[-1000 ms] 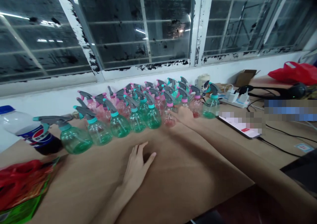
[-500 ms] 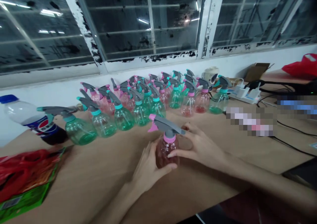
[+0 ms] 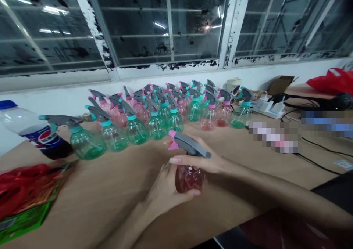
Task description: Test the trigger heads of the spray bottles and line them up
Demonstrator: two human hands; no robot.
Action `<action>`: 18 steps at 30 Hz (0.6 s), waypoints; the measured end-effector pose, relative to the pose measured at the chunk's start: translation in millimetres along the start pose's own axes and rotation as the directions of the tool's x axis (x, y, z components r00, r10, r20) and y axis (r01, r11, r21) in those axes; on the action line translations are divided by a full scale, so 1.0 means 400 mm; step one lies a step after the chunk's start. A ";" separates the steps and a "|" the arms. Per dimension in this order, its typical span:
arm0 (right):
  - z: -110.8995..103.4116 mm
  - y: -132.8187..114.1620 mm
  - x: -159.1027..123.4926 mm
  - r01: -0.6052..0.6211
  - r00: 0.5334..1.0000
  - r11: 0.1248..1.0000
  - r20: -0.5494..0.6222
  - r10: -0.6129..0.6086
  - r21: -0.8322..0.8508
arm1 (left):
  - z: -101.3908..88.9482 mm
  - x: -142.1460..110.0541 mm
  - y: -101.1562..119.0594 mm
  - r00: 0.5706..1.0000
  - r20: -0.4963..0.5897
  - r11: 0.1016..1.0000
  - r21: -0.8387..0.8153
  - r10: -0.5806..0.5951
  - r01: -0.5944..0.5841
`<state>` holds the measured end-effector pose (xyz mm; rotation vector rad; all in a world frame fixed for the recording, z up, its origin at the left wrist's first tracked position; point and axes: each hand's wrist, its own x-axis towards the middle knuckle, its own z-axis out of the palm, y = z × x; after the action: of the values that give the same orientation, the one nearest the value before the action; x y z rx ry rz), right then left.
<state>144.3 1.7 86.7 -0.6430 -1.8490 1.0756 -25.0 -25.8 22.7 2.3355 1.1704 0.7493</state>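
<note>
A clear pink spray bottle [image 3: 192, 179] with a grey and pink trigger head stands close in front of me, its nozzle pointing left. Around the lower body curls my left hand [image 3: 164, 188], thumb across the near side. My right hand [image 3: 207, 162] grips the neck just under the trigger head, its thumb in front and its other fingers mostly hidden behind. Beyond them, in rows toward the wall, stand several green spray bottles [image 3: 137, 131] and pink spray bottles [image 3: 208, 121] with similar heads.
At left are a cola bottle [image 3: 45, 140] and a red and green packet [image 3: 24, 205] on the wooden table [image 3: 110, 190]. A power strip [image 3: 268, 109] with plugs, black cables and a small open carton [image 3: 281, 85] are at right, near a red bag [image 3: 328, 82].
My right hand has shifted from the bottle's side and the back of the head to wrap its neck. The pink bottle sits slightly lower and further right; my left hand keeps its hold.
</note>
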 end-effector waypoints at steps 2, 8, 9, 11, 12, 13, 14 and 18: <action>0.006 -0.003 -0.008 0.002 1.000 1.000 -0.016 -0.002 0.016 | -0.001 0.001 0.001 1.000 0.002 1.000 0.017 0.010 -0.010; 0.002 0.010 -0.029 0.029 0.994 1.000 -0.103 -0.030 -0.010 | -0.006 0.005 -0.007 0.994 0.047 0.994 0.047 0.094 -0.096; -0.001 0.012 -0.031 0.040 0.993 0.999 -0.111 -0.043 -0.032 | -0.006 0.004 -0.012 0.993 0.059 0.994 0.049 0.099 -0.102; -0.010 0.012 -0.035 0.056 0.989 0.992 -0.127 -0.070 -0.115 | -0.007 0.002 -0.023 0.993 0.073 0.994 0.061 0.088 -0.093; -0.017 0.012 -0.037 0.064 0.987 0.984 -0.135 -0.087 -0.164 | -0.008 0.001 -0.028 0.995 0.068 0.994 0.070 0.074 -0.079; -0.025 0.011 -0.040 0.069 0.984 0.977 -0.145 -0.100 -0.203 | -0.009 0.000 -0.033 0.997 0.054 0.995 0.082 0.053 -0.058; -0.035 0.012 -0.043 0.073 0.982 0.971 -0.156 -0.111 -0.228 | -0.011 -0.001 -0.038 0.999 0.036 0.995 0.094 0.029 -0.033; -0.076 0.025 -0.053 0.067 0.969 0.968 -0.214 -0.121 -0.243 | -0.019 0.003 -0.050 0.994 -0.083 0.991 0.107 -0.072 0.080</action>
<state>181.4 2.9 76.4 -0.7729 -1.7985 0.6946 -41.0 -12.8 17.2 2.3541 1.3593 0.7747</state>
